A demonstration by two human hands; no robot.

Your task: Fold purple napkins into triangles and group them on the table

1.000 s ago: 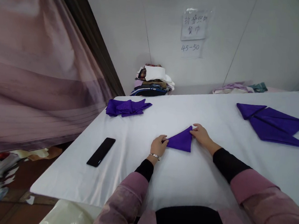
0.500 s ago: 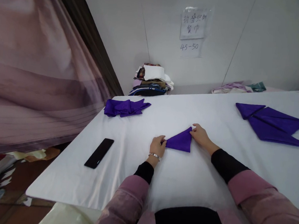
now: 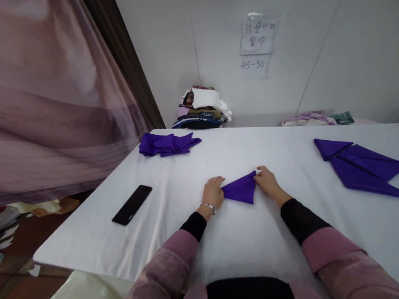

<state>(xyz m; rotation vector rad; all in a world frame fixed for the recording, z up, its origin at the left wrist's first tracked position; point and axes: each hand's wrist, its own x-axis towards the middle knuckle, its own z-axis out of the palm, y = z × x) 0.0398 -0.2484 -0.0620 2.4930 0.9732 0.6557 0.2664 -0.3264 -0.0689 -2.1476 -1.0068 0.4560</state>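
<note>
In front of me a purple cloth napkin, folded to a triangle, lies on the white-covered table. Its narrow tip points left and goes out of sight beneath my left hand, which grips it there palm down; the thumb is hidden. At the upper right corner my right hand pinches the cloth between thumb and fingers. Farther right lie a small folded purple triangle and a larger folded purple cloth with two points, close together.
A crumpled purple cloth lies at the table's far left corner. A black phone rests near the left edge. Behind the table stand a stack of folded fabrics and more cloths. A pink curtain hangs at left.
My left hand has shifted slightly right and flattened over the napkin's tip, where its fingers were pinching before. My right hand keeps its place at the corner.
</note>
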